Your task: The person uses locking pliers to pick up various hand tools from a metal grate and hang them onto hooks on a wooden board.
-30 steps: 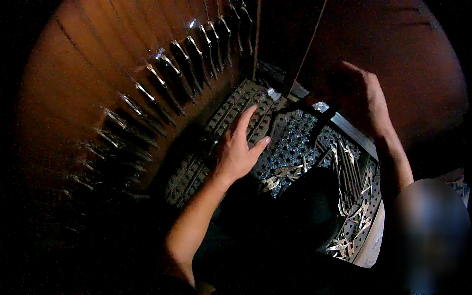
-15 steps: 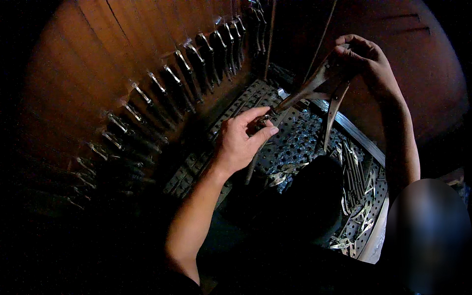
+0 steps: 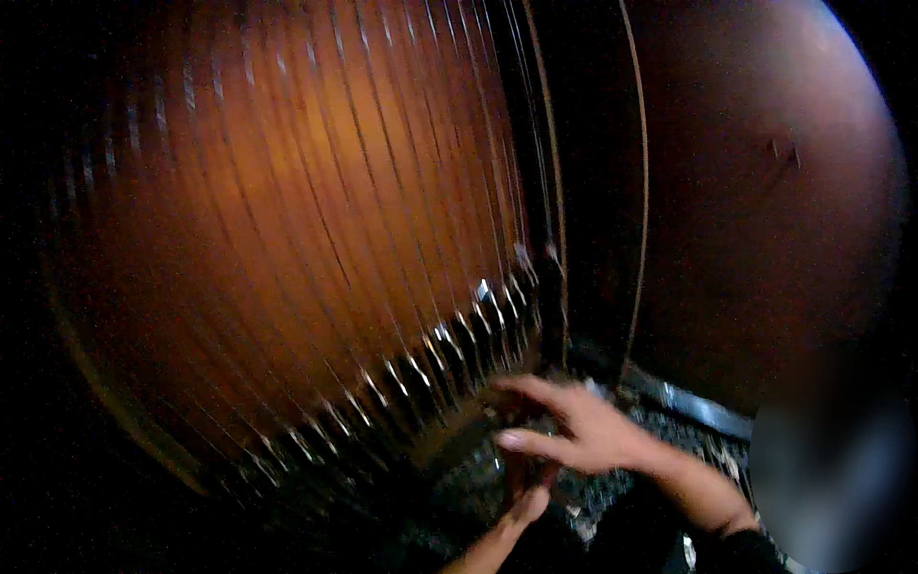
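Note:
My right hand [image 3: 598, 430] reaches in from the lower right with its thumb and forefinger stretched out and spread apart. Just below it and partly behind it is my left hand [image 3: 528, 499], whose fingers are in shadow and mostly covered by the right. Whether the left holds anything cannot be made out. Beyond my fingertips, a slanting row of shiny metal fittings [image 3: 411, 373] hangs along the foot of a brown panel [image 3: 287, 191]. Long thin lines [image 3: 335, 253] run down the panel towards these fittings. The picture is blurred by motion.
Two long cords or rods [image 3: 642, 143] run down in front of a dark reddish-brown wall [image 3: 727, 249] on the right. Below it lies a shiny metal strip [image 3: 703, 409]. Loose metal pieces [image 3: 722, 459] lie beside my right forearm.
The view has tilted up, showing more of the panel. Both hands now overlap low in the picture. The forked metal tool they held between them is no longer visible.

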`<control>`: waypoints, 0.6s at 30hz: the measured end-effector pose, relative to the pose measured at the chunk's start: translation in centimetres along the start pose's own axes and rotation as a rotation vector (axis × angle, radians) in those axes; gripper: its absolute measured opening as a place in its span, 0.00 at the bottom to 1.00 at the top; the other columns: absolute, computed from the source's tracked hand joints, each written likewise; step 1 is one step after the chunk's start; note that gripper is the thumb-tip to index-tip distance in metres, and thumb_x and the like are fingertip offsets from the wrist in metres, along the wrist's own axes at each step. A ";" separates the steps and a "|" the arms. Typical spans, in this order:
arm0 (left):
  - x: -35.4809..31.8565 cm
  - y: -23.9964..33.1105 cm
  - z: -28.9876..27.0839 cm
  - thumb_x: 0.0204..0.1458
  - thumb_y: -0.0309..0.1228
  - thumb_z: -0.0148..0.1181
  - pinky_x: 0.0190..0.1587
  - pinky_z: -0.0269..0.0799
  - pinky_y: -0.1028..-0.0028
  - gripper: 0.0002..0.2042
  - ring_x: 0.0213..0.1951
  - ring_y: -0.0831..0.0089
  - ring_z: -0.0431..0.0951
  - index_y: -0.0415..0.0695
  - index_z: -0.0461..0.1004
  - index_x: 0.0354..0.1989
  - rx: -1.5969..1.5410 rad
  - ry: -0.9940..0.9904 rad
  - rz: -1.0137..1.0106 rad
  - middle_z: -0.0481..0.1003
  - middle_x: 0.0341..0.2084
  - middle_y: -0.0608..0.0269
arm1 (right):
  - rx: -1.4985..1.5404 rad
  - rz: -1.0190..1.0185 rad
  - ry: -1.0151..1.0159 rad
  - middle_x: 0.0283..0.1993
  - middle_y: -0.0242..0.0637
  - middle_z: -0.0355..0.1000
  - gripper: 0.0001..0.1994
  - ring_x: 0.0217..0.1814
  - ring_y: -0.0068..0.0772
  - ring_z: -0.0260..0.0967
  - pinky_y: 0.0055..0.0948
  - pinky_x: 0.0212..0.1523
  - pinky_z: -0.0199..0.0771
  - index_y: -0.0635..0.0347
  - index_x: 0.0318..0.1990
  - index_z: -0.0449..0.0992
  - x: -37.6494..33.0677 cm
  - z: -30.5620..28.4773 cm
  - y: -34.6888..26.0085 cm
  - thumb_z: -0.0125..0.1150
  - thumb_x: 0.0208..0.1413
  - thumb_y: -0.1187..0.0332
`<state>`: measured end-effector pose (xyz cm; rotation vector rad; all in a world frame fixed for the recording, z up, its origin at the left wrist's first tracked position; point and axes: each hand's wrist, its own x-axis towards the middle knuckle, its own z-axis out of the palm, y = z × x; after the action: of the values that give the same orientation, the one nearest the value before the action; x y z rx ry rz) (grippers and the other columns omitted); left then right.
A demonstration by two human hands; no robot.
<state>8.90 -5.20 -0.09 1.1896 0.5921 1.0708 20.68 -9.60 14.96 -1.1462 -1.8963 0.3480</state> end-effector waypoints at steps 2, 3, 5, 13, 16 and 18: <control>0.7 1.4 -3.1 0.53 0.35 0.59 0.60 0.68 0.58 0.29 0.52 0.56 0.71 0.37 0.63 0.63 -0.287 0.076 -0.200 0.69 0.51 0.47 | 0.335 0.159 0.080 0.63 0.52 0.70 0.29 0.66 0.41 0.68 0.38 0.66 0.66 0.66 0.68 0.63 -1.7 2.4 3.0 0.55 0.67 0.56; 1.5 1.5 -3.2 0.53 0.33 0.57 0.59 0.69 0.58 0.27 0.50 0.57 0.72 0.37 0.65 0.62 -0.441 0.041 -0.273 0.70 0.49 0.49 | 0.184 0.276 0.193 0.62 0.51 0.71 0.28 0.64 0.41 0.69 0.38 0.65 0.67 0.67 0.68 0.62 -4.2 4.0 5.0 0.52 0.69 0.55; 3.3 1.4 -4.5 0.53 0.34 0.56 0.57 0.70 0.58 0.25 0.46 0.58 0.74 0.36 0.68 0.60 -0.686 -0.146 -0.251 0.71 0.46 0.49 | 0.180 0.595 0.130 0.61 0.56 0.71 0.29 0.64 0.51 0.70 0.41 0.64 0.69 0.65 0.67 0.64 -8.3 8.1 9.3 0.51 0.70 0.51; 1.4 -0.2 -8.3 0.67 0.45 0.50 0.68 0.62 0.51 0.27 0.67 0.52 0.66 0.43 0.61 0.69 -0.597 -0.336 -0.403 0.70 0.61 0.51 | 0.168 0.451 0.391 0.33 0.52 0.73 0.15 0.36 0.53 0.72 0.47 0.38 0.71 0.66 0.43 0.72 -12.1 12.1 8.1 0.50 0.71 0.61; -2.4 2.2 -5.6 0.68 0.45 0.50 0.58 0.71 0.59 0.26 0.62 0.58 0.71 0.40 0.65 0.66 -0.525 -0.304 -0.405 0.72 0.59 0.53 | -0.135 0.355 0.315 0.34 0.59 0.74 0.12 0.35 0.66 0.71 0.53 0.34 0.70 0.65 0.43 0.72 -13.7 10.8 7.7 0.53 0.67 0.63; -2.5 -0.3 -6.3 0.67 0.45 0.53 0.48 0.74 0.67 0.23 0.54 0.64 0.76 0.41 0.70 0.62 -0.347 -0.098 -0.306 0.76 0.53 0.55 | -0.137 0.238 0.266 0.32 0.57 0.73 0.12 0.33 0.65 0.71 0.53 0.33 0.70 0.65 0.42 0.71 -13.2 9.9 6.8 0.54 0.67 0.63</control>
<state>2.66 -4.66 -2.75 0.8124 0.4711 0.8096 19.42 -14.92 -1.98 -1.4392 -1.5747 0.1851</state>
